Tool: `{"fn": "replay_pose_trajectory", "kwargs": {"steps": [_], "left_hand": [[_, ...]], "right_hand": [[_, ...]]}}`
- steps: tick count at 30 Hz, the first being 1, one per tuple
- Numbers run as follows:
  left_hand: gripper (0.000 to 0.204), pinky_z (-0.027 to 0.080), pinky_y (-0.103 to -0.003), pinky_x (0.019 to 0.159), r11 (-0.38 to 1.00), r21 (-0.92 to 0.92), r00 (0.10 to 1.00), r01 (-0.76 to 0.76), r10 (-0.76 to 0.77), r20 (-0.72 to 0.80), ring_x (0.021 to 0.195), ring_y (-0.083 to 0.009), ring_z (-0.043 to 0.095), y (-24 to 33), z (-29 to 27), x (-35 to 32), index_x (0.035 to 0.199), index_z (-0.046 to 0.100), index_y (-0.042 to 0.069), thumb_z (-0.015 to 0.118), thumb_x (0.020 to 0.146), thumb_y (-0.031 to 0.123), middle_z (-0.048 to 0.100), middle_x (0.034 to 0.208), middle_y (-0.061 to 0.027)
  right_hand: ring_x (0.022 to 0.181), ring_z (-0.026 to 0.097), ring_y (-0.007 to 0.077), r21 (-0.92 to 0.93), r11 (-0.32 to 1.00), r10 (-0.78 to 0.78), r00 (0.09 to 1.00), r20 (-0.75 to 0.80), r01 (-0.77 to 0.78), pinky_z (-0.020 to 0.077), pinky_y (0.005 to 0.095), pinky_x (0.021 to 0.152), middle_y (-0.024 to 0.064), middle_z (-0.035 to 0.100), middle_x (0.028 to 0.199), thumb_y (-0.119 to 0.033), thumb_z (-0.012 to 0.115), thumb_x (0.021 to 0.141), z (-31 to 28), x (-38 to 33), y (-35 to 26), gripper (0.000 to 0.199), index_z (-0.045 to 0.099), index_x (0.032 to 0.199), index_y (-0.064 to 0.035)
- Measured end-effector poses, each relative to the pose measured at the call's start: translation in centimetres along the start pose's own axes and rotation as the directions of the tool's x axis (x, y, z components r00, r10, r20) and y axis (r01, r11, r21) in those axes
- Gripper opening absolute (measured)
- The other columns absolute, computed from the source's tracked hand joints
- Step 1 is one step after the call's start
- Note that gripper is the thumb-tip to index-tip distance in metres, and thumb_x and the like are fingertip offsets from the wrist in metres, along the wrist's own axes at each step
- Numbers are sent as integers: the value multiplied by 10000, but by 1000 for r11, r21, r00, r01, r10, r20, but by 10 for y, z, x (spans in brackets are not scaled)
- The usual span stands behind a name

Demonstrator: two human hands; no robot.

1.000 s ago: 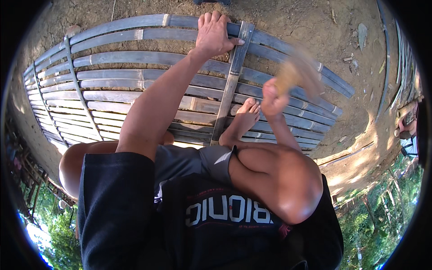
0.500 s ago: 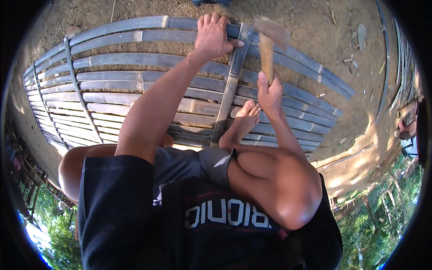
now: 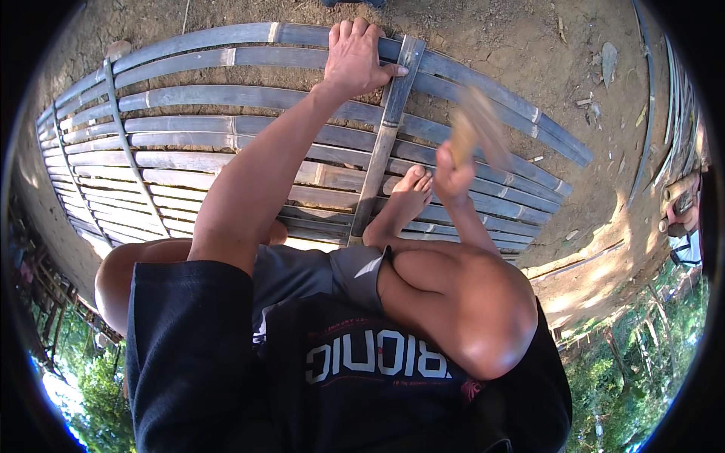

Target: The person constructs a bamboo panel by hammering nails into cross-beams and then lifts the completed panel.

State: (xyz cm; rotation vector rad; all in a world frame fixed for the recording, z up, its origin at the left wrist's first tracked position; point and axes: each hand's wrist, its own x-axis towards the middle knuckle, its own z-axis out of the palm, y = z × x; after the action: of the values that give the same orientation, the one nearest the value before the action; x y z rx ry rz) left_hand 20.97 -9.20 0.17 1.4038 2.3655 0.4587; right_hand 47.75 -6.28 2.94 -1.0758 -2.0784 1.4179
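Note:
Under me lies a panel of long grey-brown bamboo slats (image 3: 204, 95), laid side by side with gaps between them. My left hand (image 3: 353, 57) is closed over the outermost slats at the far edge. Its thumb reaches onto a bamboo crosspiece (image 3: 381, 147) that runs across the slats. In my right hand (image 3: 453, 180) is a hammer (image 3: 464, 139), gripped by its pale wooden handle. The hammer's head is smeared by motion, above the slats to the right of the crosspiece, apart from it.
My bare foot (image 3: 411, 187) rests on the slats right beside the crosspiece. Two thinner cross strips (image 3: 128, 143) span the panel's left part. Brown soil (image 3: 559, 45) surrounds it. Long thin strips (image 3: 676, 113) lie at the far right, near part of another person (image 3: 686, 215).
The hammer's head has swung down and to the right, and its handle has tilted toward me. My right hand has dropped slightly nearer. My left hand keeps its hold.

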Motion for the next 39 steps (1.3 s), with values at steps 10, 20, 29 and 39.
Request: {"fn": "replay_pose_trajectory", "kwargs": {"steps": [10, 20, 29, 39], "left_hand": [[784, 287, -474, 1098, 1000, 17, 1000, -6, 7, -23, 1196, -321, 446, 2, 3, 1, 1231, 606, 80, 798, 690, 614, 526, 1166, -138], [775, 275, -466, 1110, 1000, 15, 1000, -12, 12, -23, 1199, -313, 449, 3, 0, 9, 1220, 603, 75, 778, 708, 630, 531, 1180, -128], [783, 276, -472, 1107, 999, 44, 999, -18, 19, -25, 1194, -322, 450, 2, 0, 6, 1229, 602, 71, 771, 713, 636, 533, 1167, -142], [781, 271, -486, 1111, 999, 5, 999, -34, 34, -36, 1197, -337, 446, -3, 6, 1, 1212, 597, 57, 782, 702, 618, 525, 1181, -156]], "right_hand": [[581, 595, 270, -209, 977, 30, 999, -24, -35, 476, 380, 569, 191, 612, 721, -261, 580, 999, 5, 4, -14, 306, 584, 1065, 37], [526, 447, 102, -145, 989, 3, 998, -64, -13, 379, 280, 483, 5, 525, 675, -341, 537, 1035, 14, 25, -6, 352, 534, 902, -15], [531, 464, 104, -146, 986, 77, 997, -1, -76, 363, 264, 486, 1, 489, 625, -371, 519, 1036, 10, 28, -17, 410, 511, 779, -52], [595, 550, 127, -394, 895, 275, 954, 119, -209, 424, 315, 513, 62, 561, 670, -345, 557, 1016, 14, 28, -20, 397, 571, 883, 29]]}}
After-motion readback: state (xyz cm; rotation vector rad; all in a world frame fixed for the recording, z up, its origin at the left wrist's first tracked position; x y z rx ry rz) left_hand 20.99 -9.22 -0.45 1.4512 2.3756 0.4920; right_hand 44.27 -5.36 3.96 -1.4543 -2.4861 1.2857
